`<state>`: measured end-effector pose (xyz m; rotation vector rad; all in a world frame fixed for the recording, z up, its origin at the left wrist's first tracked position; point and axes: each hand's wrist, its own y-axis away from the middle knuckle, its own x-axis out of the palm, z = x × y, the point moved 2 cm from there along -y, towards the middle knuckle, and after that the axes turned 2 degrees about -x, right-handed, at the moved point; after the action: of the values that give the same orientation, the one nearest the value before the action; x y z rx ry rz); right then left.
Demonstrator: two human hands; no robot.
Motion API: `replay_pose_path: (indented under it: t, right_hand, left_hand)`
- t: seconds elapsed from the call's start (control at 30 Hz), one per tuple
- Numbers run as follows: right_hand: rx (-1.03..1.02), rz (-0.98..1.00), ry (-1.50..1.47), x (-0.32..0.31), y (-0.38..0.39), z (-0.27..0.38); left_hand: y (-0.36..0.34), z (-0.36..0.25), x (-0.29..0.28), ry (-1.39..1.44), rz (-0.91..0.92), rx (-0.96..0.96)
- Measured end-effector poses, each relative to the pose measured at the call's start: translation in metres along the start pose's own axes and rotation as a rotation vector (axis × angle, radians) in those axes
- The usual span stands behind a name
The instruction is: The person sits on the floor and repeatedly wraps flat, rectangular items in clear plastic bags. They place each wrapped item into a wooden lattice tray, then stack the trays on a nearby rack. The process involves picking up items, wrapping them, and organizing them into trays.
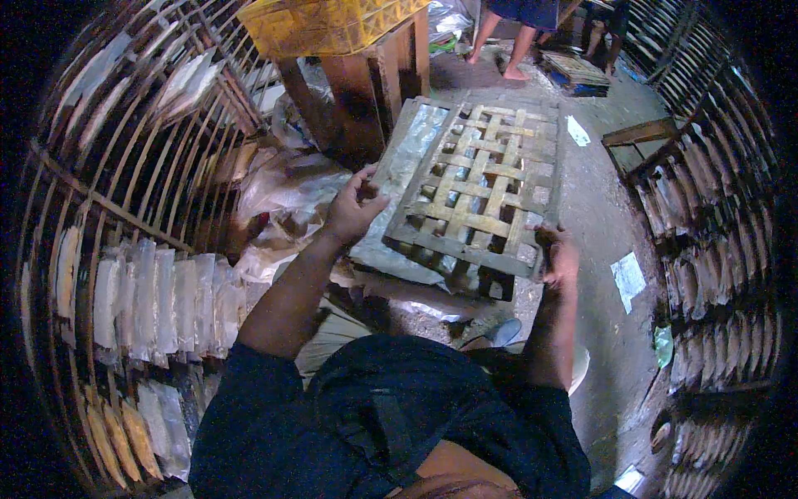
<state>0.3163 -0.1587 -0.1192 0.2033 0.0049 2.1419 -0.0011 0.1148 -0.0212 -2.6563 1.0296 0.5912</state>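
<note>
Lattice: it is lying in front of our body, pale strips crossing one another inside a grey wooden frame, and it is overlapping the panel.
Panel: it is showing out from under the lattice on the left, shining along its surface.
Left hand: we are curving its thumb and fingers apart, left of the lattice, at the panel's outer edge; we are seeing no grip, and we cannot tell whether it is touching.
Right hand: we are closing its fingers around the lattice's near right corner.
Plastic: it is lying crumpled, left of the lattice.
Crate: it is sitting on a wooden stand, beyond the lattice to the left, showing yellow.
Co-worker's legs: they are standing bare on the floor, beyond the lattice.
Stack: it is lying beyond the lattice to the right, near those feet.
Paper: it is lying on the floor, right of the lattice.
Racks: they are rising left and right of the lattice, holding rows of sheets.
</note>
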Motion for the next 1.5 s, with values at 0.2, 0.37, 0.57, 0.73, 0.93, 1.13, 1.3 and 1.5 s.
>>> replay_pose_path:
  t: [0.2,0.37,0.57,0.73,0.93,1.13,1.3,1.5]
  right_hand:
    - [0.019,0.038,-0.115,-0.008,0.004,0.05]
    - [0.027,-0.003,-0.089,-0.007,0.012,0.064]
    - [0.111,0.074,-0.151,0.007,-0.003,0.001]
    - [0.009,0.21,0.505,0.04,0.002,-0.004]
    - [0.015,0.201,0.841,0.056,0.017,0.021]
    - [-0.545,0.009,1.27,0.067,0.029,0.007]
    - [-0.562,0.337,1.204,0.094,0.039,-0.018]
    - [-0.544,0.453,1.519,0.093,0.031,-0.024]
  left_hand:
    - [-0.012,0.176,0.004,-0.377,0.079,-0.131]
    - [0.011,0.206,0.03,0.139,0.263,-0.278]
    - [0.011,0.153,0.025,1.134,0.248,-0.518]
    - [0.025,0.135,0.032,0.644,0.325,-0.367]
    - [0.031,0.126,0.022,0.03,0.296,-0.278]
    - [0.027,0.179,-0.045,0.313,0.101,-0.144]
    - [0.058,0.327,-0.173,0.856,-0.564,-0.359]
    - [0.22,0.496,-0.183,0.466,-0.847,-1.093]
